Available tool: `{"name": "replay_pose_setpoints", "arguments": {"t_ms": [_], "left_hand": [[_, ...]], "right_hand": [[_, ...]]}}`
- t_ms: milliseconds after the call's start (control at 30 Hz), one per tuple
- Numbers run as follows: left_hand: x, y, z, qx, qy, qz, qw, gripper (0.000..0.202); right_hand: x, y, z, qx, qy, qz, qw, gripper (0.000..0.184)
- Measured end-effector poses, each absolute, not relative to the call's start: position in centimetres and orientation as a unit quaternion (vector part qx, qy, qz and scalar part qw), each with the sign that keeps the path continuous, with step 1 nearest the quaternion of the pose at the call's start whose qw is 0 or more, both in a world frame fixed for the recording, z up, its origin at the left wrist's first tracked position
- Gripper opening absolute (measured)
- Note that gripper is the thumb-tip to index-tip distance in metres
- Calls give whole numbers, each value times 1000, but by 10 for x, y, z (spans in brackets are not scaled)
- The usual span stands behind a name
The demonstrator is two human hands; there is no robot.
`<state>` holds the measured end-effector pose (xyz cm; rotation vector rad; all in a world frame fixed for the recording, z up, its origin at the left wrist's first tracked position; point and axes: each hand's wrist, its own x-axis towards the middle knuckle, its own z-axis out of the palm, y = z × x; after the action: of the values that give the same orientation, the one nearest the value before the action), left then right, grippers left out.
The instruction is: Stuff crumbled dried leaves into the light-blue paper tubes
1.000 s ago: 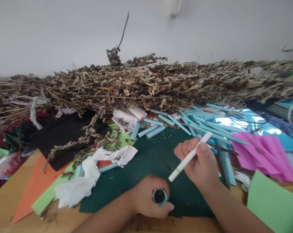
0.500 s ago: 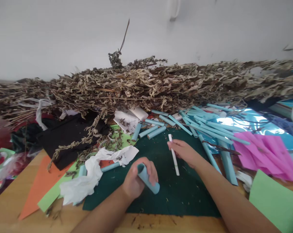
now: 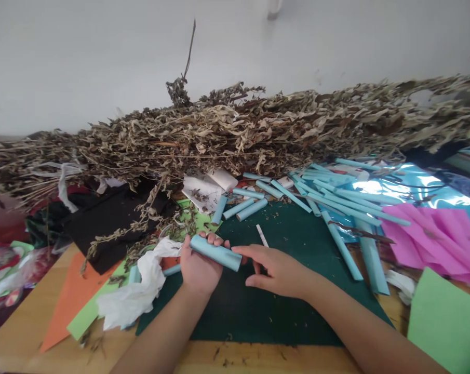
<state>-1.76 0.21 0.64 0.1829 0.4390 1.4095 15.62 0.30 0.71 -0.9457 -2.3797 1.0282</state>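
Observation:
My left hand (image 3: 203, 267), palm up, has its fingers wrapped round a light-blue paper tube (image 3: 216, 252). The tube lies slanted across the palm, its right end lower. Close to that end is my right hand (image 3: 273, 267), index finger stretched out and thumb apart, with nothing seen between them. Whether its fingertip touches the tube, I cannot tell. A thin white stick (image 3: 261, 232) shows just behind the right hand, on the dark green mat (image 3: 273, 322); its lower part is hidden by the hand.
More blue paper tubes (image 3: 252, 209) lie at the mat's back edge and in a pile to the right. Crumpled white tissue (image 3: 131, 296) sits left, pink paper (image 3: 433, 239) and green paper (image 3: 445, 317) right. Dried plants (image 3: 235, 130) heap along the wall.
My right hand has let go of the white stick and moved left to the tube's end. My left hand has shifted up and left, turning the tube flatter.

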Motion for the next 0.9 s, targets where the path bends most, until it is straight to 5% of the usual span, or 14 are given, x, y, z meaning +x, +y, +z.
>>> {"name": "replay_pose_setpoints", "arguments": {"t_ms": [900], "left_hand": [[-1,-7,5,86,211,593,772,33]], "right_hand": [[134,-14,-12,-278,-929,77,233,40]]}}
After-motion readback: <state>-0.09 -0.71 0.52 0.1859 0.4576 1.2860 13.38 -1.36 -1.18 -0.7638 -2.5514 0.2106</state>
